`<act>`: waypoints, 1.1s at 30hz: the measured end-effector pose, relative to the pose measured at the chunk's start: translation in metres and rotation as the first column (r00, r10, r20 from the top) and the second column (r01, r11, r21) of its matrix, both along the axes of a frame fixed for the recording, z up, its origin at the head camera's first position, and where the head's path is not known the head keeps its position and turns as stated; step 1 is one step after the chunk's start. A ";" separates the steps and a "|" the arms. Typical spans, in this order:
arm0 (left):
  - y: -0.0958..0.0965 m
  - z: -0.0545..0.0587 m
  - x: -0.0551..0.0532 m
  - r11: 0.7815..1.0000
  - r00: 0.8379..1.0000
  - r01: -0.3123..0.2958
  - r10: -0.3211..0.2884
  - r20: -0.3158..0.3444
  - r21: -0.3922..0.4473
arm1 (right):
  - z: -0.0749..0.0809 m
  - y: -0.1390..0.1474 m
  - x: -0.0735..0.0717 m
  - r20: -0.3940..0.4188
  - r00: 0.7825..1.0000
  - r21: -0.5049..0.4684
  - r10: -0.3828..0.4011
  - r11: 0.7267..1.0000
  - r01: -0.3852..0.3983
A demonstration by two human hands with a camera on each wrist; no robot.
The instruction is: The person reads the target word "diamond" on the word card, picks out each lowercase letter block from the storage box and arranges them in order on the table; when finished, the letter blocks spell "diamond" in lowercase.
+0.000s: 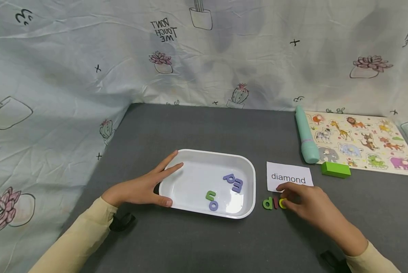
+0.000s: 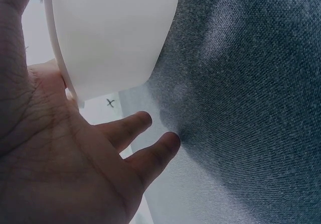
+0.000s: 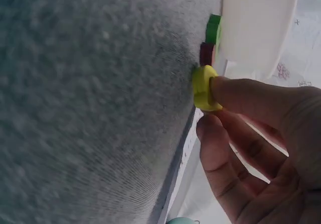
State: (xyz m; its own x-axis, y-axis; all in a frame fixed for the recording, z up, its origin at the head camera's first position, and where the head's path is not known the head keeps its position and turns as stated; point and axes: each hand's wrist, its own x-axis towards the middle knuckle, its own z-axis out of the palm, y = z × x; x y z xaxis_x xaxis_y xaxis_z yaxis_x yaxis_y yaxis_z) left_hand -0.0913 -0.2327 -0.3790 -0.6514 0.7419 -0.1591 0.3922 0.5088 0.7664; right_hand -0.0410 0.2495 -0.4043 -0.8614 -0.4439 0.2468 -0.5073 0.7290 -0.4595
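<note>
My right hand [image 1: 313, 208] pinches a yellow letter [image 3: 202, 89] between thumb and fingertips, low over the dark table. Beside that letter, in a row, are a dark red letter [image 1: 275, 203] and a green d [image 1: 267, 203]. Just behind the row lies a white card [image 1: 288, 176] printed "diamond", its near edge partly covered by my fingers. My left hand [image 1: 146, 185] rests with spread, mostly straight fingers on the left end of a white tray [image 1: 190, 178]. Inside the tray are a green n [image 1: 210, 195], a purple o [image 1: 213, 206], a purple m [image 1: 237, 185] and another purple letter [image 1: 229, 178].
At the back right lies an animal picture board [image 1: 361, 142], with a mint-green cylindrical case [image 1: 307, 136] along its left side. A bright green block [image 1: 336, 170] sits at the board's near edge. A patterned cloth [image 1: 251, 49] hangs behind the table.
</note>
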 end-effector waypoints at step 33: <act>0.000 0.001 0.001 1.000 1.000 -0.005 0.005 0.006 -0.001 | 0.021 -0.005 0.003 0.056 0.998 0.082 -0.017 0.997 0.012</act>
